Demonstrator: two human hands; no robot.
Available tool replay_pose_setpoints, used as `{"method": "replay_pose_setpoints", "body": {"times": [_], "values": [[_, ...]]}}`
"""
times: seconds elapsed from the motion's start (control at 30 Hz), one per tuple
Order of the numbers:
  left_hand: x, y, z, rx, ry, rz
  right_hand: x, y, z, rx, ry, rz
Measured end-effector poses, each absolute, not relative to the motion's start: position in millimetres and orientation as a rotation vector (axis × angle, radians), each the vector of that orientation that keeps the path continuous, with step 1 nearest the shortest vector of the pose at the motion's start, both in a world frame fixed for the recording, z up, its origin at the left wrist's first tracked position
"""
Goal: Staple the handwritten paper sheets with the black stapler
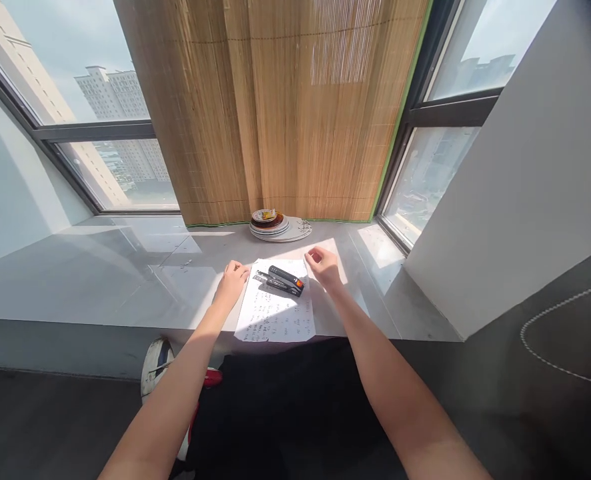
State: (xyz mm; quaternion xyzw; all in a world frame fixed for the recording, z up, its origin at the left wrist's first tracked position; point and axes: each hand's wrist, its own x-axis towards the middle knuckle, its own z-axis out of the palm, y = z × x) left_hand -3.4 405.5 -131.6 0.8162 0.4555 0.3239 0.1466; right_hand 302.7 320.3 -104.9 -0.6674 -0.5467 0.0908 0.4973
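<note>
A handwritten sheet of paper (275,317) lies on the pale window sill, its lower edge reaching the sill's front. My left hand (232,281) is at the upper left edge of the sheet, its curled fingers closed on that edge. At the top right corner, my right hand (323,268) has thumb and fingers pinched together against the paper. Between the hands, on the sheet, lie a black oblong object (284,274) with an orange-red end and several slim dark pen-like items (278,285). Their exact kinds are too small to make out.
Stacked plates and a small dish (269,225) stand at the back of the sill (100,280), below a bamboo blind (295,133). Windows flank it, and a white wall (515,167) rises at right. A shoe (154,365) shows below left; a pale cord (530,343) hangs at right.
</note>
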Motion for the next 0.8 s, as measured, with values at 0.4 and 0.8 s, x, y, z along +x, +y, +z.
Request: {"method": "replay_pose_setpoints", "body": {"times": [0.4,0.8], "values": [[-9,409,-125,2.374,1.113,1.063,259,305,-88,-1.649,-2.048,0.511],[-10,410,-129,2.199,1.172,1.062,249,304,-80,-1.769,-2.059,0.523]]}}
